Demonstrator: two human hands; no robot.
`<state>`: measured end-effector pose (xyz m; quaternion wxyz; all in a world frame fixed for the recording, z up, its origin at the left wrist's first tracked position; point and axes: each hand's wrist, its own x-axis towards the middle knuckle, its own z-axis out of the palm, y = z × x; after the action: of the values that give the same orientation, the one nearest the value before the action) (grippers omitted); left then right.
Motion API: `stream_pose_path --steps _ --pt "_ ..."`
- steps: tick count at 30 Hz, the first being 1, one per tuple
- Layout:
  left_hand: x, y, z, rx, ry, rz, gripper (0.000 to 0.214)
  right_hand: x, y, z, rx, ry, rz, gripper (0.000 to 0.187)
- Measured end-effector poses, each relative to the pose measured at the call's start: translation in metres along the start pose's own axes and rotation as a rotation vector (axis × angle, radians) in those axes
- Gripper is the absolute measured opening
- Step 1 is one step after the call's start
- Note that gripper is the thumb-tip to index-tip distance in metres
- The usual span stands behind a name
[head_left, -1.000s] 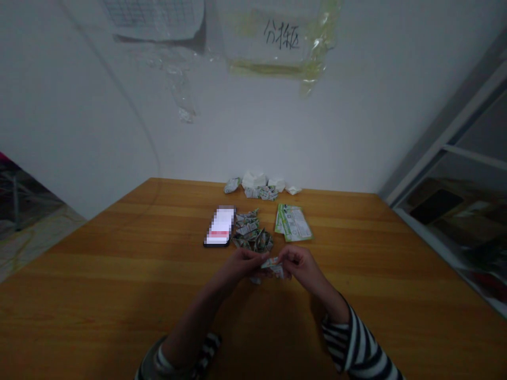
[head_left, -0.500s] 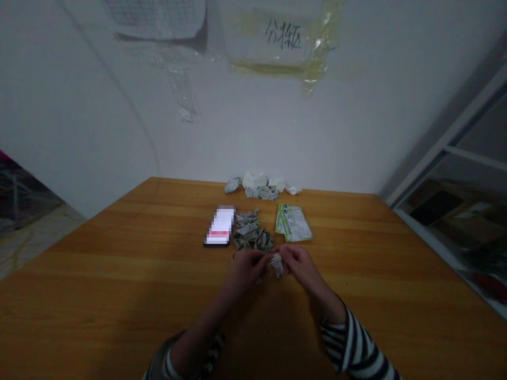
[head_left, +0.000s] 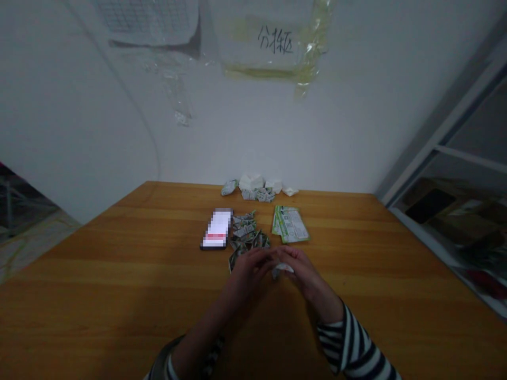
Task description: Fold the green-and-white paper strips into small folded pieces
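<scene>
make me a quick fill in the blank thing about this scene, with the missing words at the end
The phone lies to the ____ of the near pile of crumpled pieces.
The flat packets are white and ____.
The crumpled white pieces lie near the far edge of the table, by the ____.
A small pale scrap shows at the right hand, whose sleeve has dark and light ____.

Missing words: left; green; wall; stripes.
</scene>
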<state>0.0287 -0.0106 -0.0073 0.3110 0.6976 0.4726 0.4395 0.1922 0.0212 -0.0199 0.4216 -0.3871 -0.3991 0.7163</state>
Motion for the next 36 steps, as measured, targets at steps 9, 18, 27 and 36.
stream_pose_path --steps 9,18,27,36 --pt "-0.001 -0.008 0.004 0.324 0.024 -0.074 0.032 0.005 0.007 0.005 0.063 -0.125 -0.089 0.048" --pt "-0.004 0.000 0.008 0.097 -0.036 -0.112 0.032 0.013 0.018 0.005 -0.172 -0.066 -0.297 0.037" --pt "-0.001 -0.016 0.008 -0.179 0.027 -0.234 0.043 0.015 0.020 -0.001 -0.303 -0.040 -0.340 0.047" --pt "0.002 -0.017 0.007 -0.259 -0.071 -0.288 0.039 0.016 0.025 0.001 -0.301 -0.015 -0.336 0.045"
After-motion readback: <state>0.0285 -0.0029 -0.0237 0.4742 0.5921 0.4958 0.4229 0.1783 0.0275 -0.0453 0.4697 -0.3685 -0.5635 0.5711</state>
